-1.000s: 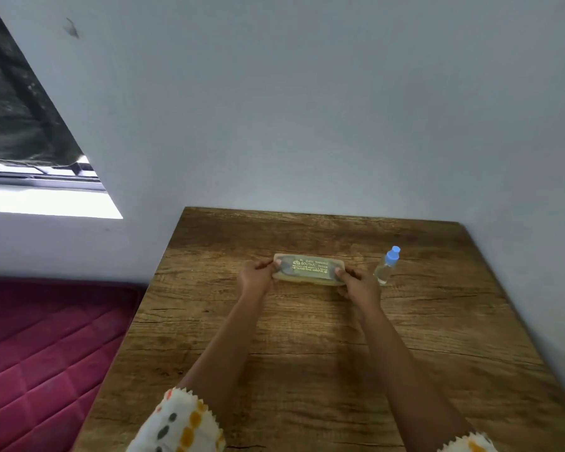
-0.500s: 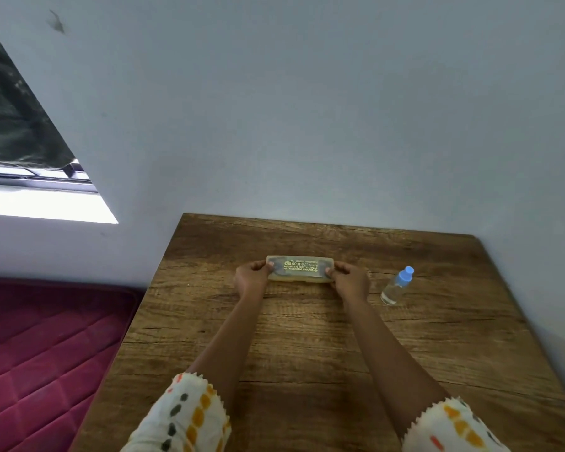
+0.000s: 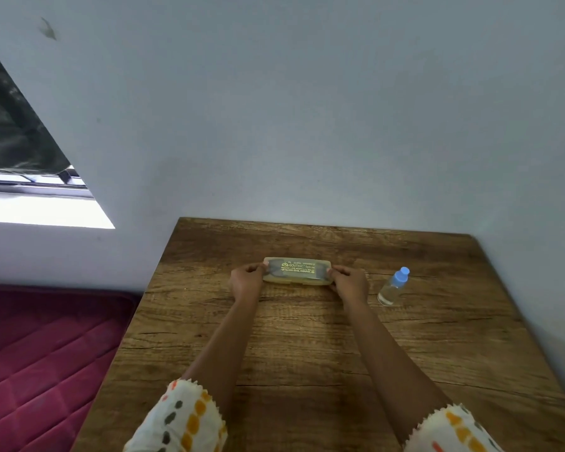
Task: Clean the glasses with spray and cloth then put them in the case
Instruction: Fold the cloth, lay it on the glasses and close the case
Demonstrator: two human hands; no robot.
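Since a second ago the closed, yellowish translucent plastic glasses case (image 3: 297, 271) has shifted left, away from the small clear blue-capped spray bottle (image 3: 392, 287). The left hand (image 3: 246, 282) and right hand (image 3: 349, 282) grip its two ends with curled fingers as it lies on the brown wooden table (image 3: 307, 340).

One view only, worn on the person's head. Wide-angle, tilted forward and down from above the near edge of the tabletop (image 3: 307, 337), facing the wall (image 3: 307, 109) behind it. Close in: tabletop fills the lower frame. Mattress (image 3: 40, 370) lower left, window (image 3: 30, 207) upper left.
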